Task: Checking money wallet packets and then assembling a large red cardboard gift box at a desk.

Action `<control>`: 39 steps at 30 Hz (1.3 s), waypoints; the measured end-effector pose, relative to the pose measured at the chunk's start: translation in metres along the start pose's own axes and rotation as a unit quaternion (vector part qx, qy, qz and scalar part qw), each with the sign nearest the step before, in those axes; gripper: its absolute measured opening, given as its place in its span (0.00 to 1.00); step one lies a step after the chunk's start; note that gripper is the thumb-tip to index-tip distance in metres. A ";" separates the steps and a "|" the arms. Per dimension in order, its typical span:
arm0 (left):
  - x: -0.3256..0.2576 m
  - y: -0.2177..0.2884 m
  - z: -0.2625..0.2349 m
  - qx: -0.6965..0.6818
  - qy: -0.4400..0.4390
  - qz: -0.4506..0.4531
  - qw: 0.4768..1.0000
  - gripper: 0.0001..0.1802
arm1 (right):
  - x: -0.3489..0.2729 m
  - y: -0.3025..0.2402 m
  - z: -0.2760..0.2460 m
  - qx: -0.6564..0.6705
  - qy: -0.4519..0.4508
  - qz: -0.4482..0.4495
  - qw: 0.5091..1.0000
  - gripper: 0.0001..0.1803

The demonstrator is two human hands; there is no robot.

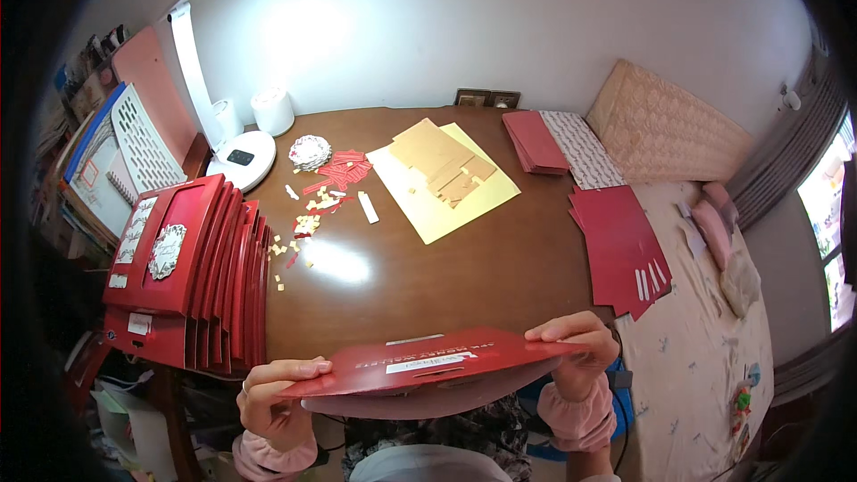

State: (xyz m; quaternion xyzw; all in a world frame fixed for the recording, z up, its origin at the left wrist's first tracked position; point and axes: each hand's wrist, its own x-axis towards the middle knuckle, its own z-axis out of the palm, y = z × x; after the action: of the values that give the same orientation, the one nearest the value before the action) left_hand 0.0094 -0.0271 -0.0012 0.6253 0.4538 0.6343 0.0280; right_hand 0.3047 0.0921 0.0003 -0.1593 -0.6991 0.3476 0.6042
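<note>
A red printed card folder (420, 366) is held up over the table's front edge, its paler underside facing down toward me. At its left end, my left hand (277, 397) pinches the card between thumb and fingers. My right hand (580, 353) grips the opposite end the same way. White labels and printing show on the folder's upper face. To the left of it stands a thick stack of red folders (214, 277), the front one bearing a white scalloped label (167, 252).
The brown table (428, 277) carries yellow sheets (428, 223), small red strips (344, 170), yellow bits (308, 223) and round white labels (310, 153). A desk lamp (243, 161) stands at the far left. Flat red sheets (616, 236) lie along the right edge, beside a bed (696, 348).
</note>
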 end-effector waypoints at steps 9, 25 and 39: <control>-0.001 0.000 0.001 0.008 0.017 -0.007 1.000 0.15 | -0.002 -0.004 0.004 0.033 0.037 0.012 0.999 0.03; 0.021 -0.001 0.012 -0.044 0.042 -0.051 0.997 0.08 | 0.021 -0.006 0.007 -0.029 -0.003 0.052 0.998 0.07; 0.041 -0.007 0.015 -0.123 0.032 -0.111 0.986 0.08 | 0.031 -0.002 0.035 0.064 0.101 0.144 0.982 0.06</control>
State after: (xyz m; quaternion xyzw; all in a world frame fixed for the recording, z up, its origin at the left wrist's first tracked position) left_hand 0.0093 0.0094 0.0230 0.5420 0.4394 0.6982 0.1602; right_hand 0.2645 0.0999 0.0239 -0.2539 -0.5809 0.4571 0.6238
